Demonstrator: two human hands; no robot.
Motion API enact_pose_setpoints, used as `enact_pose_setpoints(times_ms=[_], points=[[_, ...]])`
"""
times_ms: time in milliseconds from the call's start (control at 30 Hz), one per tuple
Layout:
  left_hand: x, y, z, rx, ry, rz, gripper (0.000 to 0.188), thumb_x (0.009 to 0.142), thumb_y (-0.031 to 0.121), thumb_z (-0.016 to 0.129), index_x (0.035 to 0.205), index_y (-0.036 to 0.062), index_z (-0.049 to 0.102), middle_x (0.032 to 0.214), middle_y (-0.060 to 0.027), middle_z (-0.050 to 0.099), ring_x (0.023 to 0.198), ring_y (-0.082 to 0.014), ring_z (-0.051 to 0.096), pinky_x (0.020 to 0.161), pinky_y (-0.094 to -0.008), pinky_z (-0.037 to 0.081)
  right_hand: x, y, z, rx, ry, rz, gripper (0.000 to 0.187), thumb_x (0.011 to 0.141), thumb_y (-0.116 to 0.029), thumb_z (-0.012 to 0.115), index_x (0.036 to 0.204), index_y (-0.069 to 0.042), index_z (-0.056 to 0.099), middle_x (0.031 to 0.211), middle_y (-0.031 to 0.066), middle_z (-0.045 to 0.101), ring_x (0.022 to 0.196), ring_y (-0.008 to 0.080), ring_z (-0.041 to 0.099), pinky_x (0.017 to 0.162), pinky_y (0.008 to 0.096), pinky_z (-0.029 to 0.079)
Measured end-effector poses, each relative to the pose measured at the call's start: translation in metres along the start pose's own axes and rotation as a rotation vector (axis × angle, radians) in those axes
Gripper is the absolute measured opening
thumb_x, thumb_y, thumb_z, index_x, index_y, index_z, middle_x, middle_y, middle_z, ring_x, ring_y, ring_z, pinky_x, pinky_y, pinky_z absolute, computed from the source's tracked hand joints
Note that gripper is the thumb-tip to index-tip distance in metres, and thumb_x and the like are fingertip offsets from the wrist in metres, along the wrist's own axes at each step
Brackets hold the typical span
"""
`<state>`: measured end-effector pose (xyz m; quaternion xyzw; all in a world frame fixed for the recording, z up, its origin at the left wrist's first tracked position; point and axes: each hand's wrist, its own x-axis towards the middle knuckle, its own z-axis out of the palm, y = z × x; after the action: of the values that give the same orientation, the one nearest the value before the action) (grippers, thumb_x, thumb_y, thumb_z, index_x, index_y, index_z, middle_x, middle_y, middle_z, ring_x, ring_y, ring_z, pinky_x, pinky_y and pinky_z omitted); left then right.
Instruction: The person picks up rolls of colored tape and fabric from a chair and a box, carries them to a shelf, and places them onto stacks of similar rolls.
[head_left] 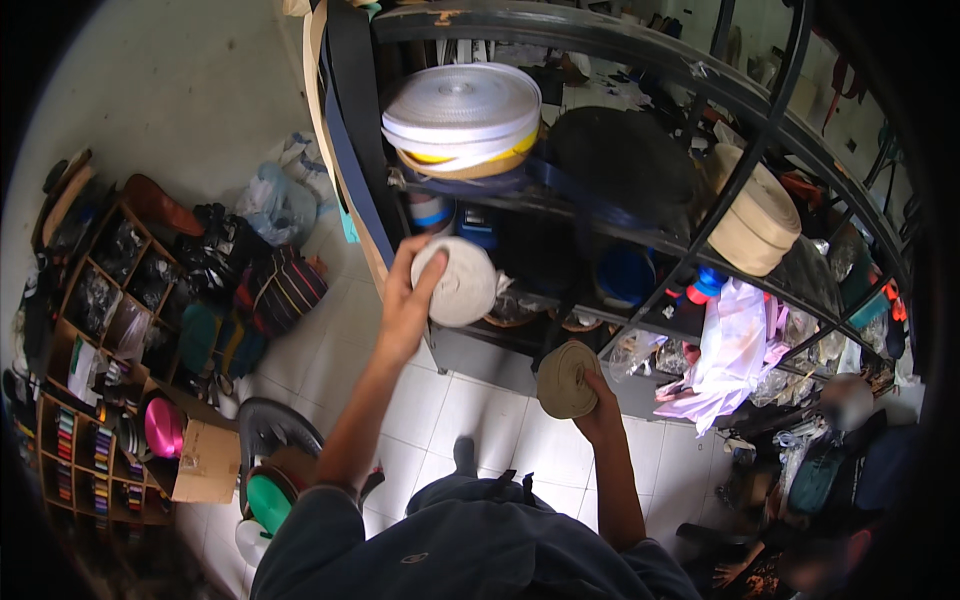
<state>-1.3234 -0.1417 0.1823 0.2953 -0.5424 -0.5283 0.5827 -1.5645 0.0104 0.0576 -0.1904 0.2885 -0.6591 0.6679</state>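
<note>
My left hand (408, 305) grips a roll of white webbing (462, 285), its coiled flat side turned up, close to the front of the metal shelf rack (590, 205). Lower and to the right, my right hand (600, 408) is closed round a smaller roll of olive-beige webbing (567, 378). On the upper shelf, above my left hand, large rolls of white strap (455, 100) lie stacked over yellow and tan ones. Beside them sits a big black roll (625, 165). Further right a thick cream roll (755, 215) leans at the rack's edge.
At left stands a wooden cubby shelf (85, 420) with thread spools, a cardboard box (208, 465) and a pink roll (164, 428). A dark chair (275, 420) holds a green roll (268, 503). Pale pink fabric (725, 350) hangs at right, near bags piled on the floor.
</note>
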Motion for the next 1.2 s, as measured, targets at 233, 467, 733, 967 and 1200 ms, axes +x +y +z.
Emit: enact_pose_setpoints(times_ms=[233,467,733,967,1200], points=[[0.155,0.073,0.004,0.29,-0.198,0.171,0.033,0.095,0.031,0.056,0.112,0.0027,0.056,0.099,-0.0056,0.061,0.093,-0.0101,0.055,0.083,-0.0228,0.042,0.051,-0.005,0.044,-0.025,-0.212,-0.142,0.113,0.056,-0.01,0.087,0.147,-0.011,0.02,0.142,0.0051,0.036,0.129,0.023,0.04,0.105,0.0392,0.038],[0.256,0.084,0.01,0.134,-0.352,-0.162,0.036,0.095,0.021,0.052,0.124,0.0019,0.044,0.11,-0.0121,0.059,0.094,-0.0179,0.064,0.079,-0.0292,0.056,0.079,0.001,0.045,-0.235,-0.138,-0.228,0.128,0.041,-0.012,0.092,0.147,-0.009,0.021,0.14,0.0059,0.039,0.128,0.0217,0.041,0.103,0.0365,0.039],[0.306,0.067,0.001,0.276,-0.2,-0.033,0.038,0.094,0.02,0.048,0.128,0.0018,0.044,0.111,-0.0133,0.058,0.09,-0.0159,0.063,0.064,-0.0264,0.055,0.089,-0.006,0.038,-0.288,-0.111,-0.178,0.126,0.037,-0.023,0.094,0.143,-0.007,0.028,0.135,0.0078,0.043,0.127,0.0214,0.042,0.104,0.0366,0.038],[0.326,0.053,-0.008,0.386,0.076,-0.033,0.035,0.097,0.023,0.044,0.124,0.0008,0.045,0.097,-0.0132,0.061,0.076,-0.0174,0.063,0.057,-0.0282,0.053,0.116,-0.044,0.075,-0.553,-0.25,-0.172,0.119,0.037,-0.004,0.086,0.142,-0.011,0.03,0.134,0.0056,0.044,0.128,0.0217,0.041,0.108,0.037,0.034],[0.336,0.054,0.008,0.84,0.027,0.083,0.052,0.088,0.036,0.057,0.122,-0.0032,0.051,0.11,-0.0223,0.062,0.098,-0.0299,0.063,0.078,-0.0349,0.052,0.119,-0.044,0.09,-0.652,-0.299,-0.123,0.123,0.035,0.0,0.086,0.143,-0.013,0.028,0.137,0.0056,0.042,0.13,0.0222,0.039,0.11,0.0373,0.03]])
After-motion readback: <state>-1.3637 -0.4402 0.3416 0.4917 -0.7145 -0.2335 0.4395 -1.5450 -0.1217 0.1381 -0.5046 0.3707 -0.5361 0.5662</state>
